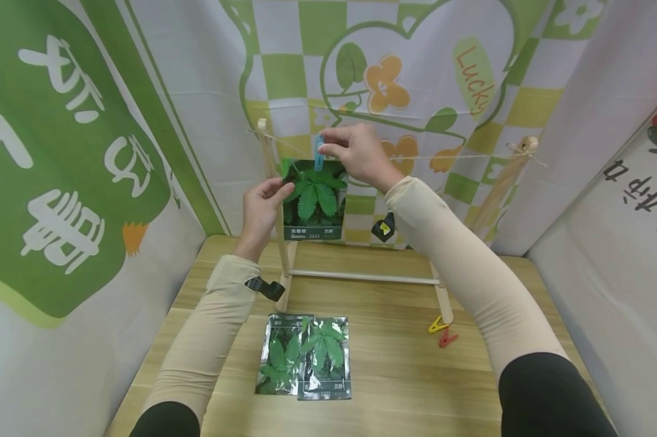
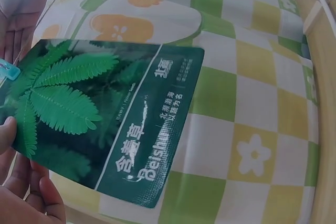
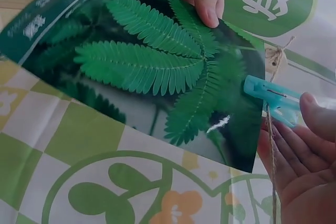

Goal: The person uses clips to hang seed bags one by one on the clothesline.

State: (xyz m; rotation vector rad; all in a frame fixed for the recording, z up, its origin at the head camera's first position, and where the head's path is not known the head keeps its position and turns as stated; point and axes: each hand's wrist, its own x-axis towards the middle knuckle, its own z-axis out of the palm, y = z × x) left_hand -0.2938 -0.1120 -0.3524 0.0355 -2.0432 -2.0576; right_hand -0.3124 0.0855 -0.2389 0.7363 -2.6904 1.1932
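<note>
A green seed packet (image 1: 314,209) with a leaf photo hangs upright at the string (image 1: 448,157) between two wooden posts. My left hand (image 1: 259,212) pinches the packet's left edge between thumb and fingers. At the packet's top edge, my right hand (image 1: 361,152) holds a blue clothespin (image 3: 273,97) between thumb and fingers. The clothespin's tip lies over the packet's top edge, beside the string, in the right wrist view. On the table below lie two similar packets, the right one (image 1: 328,358) partly covering the left one (image 1: 276,358).
A wooden stand carries the string, with a left post (image 1: 268,155), a right post (image 1: 503,188) and a low crossbar (image 1: 361,277). Near its right foot, a yellow clothespin (image 1: 436,326) and a red clothespin (image 1: 446,338) lie on the table (image 1: 394,376). A patterned cloth (image 1: 276,76) hangs behind.
</note>
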